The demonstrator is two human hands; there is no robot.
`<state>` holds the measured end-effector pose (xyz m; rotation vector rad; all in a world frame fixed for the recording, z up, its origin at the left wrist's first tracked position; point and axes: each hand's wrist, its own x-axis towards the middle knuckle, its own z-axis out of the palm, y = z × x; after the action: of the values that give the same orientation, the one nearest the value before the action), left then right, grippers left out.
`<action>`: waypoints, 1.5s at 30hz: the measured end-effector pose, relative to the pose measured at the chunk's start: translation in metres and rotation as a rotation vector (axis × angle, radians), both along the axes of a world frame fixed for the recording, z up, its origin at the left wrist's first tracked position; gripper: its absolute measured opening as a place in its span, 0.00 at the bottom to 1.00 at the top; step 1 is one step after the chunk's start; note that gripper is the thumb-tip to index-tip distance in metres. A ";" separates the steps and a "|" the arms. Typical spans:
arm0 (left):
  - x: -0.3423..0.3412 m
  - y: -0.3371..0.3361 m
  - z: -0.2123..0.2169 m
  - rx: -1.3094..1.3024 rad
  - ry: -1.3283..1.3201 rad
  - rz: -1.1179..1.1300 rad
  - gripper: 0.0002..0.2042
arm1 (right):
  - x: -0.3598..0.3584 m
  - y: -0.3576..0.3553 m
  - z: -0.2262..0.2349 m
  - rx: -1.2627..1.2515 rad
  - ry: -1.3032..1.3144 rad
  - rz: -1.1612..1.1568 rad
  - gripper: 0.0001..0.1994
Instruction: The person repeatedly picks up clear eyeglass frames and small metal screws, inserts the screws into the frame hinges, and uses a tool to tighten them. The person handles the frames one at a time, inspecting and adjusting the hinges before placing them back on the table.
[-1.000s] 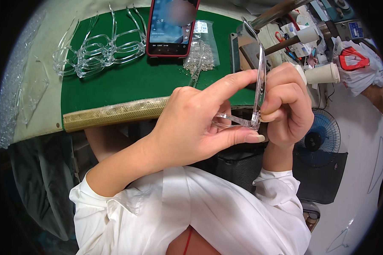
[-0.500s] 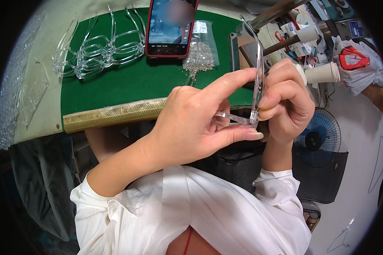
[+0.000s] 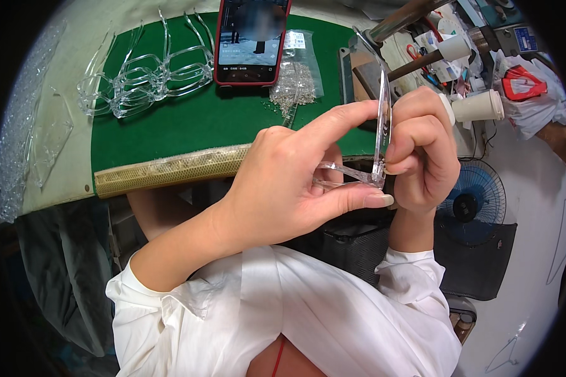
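Observation:
My left hand (image 3: 289,182) is closed around a clear plastic eyeglass frame (image 3: 347,176), one temple (image 3: 383,107) of which stands up along the index fingertip. The thumb lies below the hinge corner. Close against that hinge, my right hand (image 3: 424,147) is curled, with thumb and fingertips pinched together; whatever they hold is too small to make out. On the green mat (image 3: 188,129), a heap of tiny metal screws (image 3: 292,94) spills from a clear plastic bag (image 3: 308,63). Several more clear eyeglass frames (image 3: 144,81) stand in a cluster on the left.
A phone in a red case (image 3: 248,44) stands behind the hands with its screen lit. A gold patterned strip (image 3: 170,169) edges the bench. Metal rods (image 3: 415,66), a white cylinder (image 3: 478,107) and a plastic bag (image 3: 525,94) crowd the right; a fan (image 3: 475,204) is below.
My right fingertips have shifted slightly at the hinge, and a tiny grey bit now shows beside them. My left hand keeps its grip on the eyeglass frame. The phone's picture has changed.

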<state>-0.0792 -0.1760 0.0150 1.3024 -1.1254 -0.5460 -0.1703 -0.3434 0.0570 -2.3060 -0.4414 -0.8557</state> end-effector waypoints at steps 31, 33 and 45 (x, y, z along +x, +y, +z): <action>0.001 -0.002 0.008 0.078 0.362 -0.176 0.36 | 0.009 -0.016 0.000 0.010 -0.028 0.127 0.16; 0.001 -0.003 0.005 0.016 0.243 -0.127 0.36 | 0.009 -0.014 -0.002 0.054 -0.029 0.116 0.15; 0.003 -0.002 0.003 -0.009 0.153 -0.080 0.37 | 0.011 -0.013 -0.005 0.102 -0.032 0.141 0.14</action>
<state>-0.0767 -0.1780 0.0180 1.1913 -1.0551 -0.6876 -0.1589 -0.3560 0.0519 -2.1433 -0.5550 -0.8268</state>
